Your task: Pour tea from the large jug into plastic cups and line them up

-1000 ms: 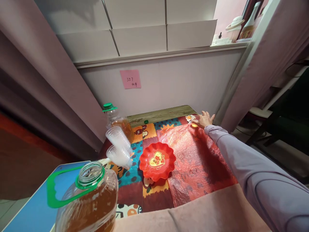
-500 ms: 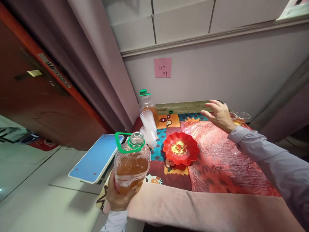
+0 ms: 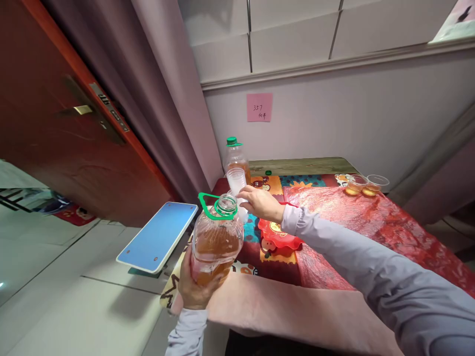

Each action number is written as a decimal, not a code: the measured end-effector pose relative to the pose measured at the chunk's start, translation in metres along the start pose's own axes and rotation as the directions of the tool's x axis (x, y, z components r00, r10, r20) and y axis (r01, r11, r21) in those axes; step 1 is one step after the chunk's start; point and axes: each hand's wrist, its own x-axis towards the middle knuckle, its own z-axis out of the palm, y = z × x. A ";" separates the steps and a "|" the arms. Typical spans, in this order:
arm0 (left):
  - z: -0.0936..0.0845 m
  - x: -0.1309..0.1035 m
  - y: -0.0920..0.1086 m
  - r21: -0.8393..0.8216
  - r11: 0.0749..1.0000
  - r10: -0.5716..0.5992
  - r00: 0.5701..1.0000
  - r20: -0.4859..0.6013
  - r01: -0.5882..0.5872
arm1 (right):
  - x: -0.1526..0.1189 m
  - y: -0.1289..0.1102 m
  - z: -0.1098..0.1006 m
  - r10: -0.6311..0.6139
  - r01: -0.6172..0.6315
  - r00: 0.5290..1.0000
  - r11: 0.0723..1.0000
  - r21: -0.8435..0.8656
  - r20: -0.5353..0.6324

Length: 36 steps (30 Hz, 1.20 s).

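My left hand (image 3: 195,287) is wrapped round the lower part of a large clear bottle (image 3: 218,242) of amber liquid, uncapped, with a green handle at its neck. My right hand (image 3: 258,200) reaches across to a stack of clear plastic cups (image 3: 236,179) just behind that bottle. Its fingers are bent at the stack's side; whether they grip a cup is hard to make out. Partly covered by my right wrist is a red scalloped plate (image 3: 269,231). A second bottle (image 3: 232,157) with a green cap stands behind the cups.
Two cups of amber liquid (image 3: 355,187) (image 3: 373,188) stand at the back right on red plastic film (image 3: 334,262). A green cap (image 3: 268,172) lies near the wall. At the left is a blue-topped stool (image 3: 159,237).
My right hand has moved left from the table's far right to the cup stack, passing over the red plate. My left hand still holds the bottle. The view has shifted slightly.
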 end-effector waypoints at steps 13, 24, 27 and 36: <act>0.006 0.000 -0.009 -0.118 0.993 -0.007 1.000 -0.002 0.007 | 0.010 0.003 0.010 -0.007 0.008 1.000 0.999 -0.054 0.013; 0.008 -0.002 -0.009 -0.130 0.990 0.040 0.998 -0.051 -0.046 | 0.007 0.014 0.004 -0.010 0.072 0.927 0.986 0.150 -0.374; 0.007 -0.001 -0.009 -0.110 0.990 0.082 0.995 -0.049 -0.087 | -0.014 0.023 -0.016 0.000 0.117 0.828 0.978 0.173 -0.561; 0.012 0.000 -0.010 -0.128 0.991 0.040 0.996 -0.078 -0.050 | -0.129 0.085 0.004 0.121 -0.130 0.969 0.991 -0.029 -0.216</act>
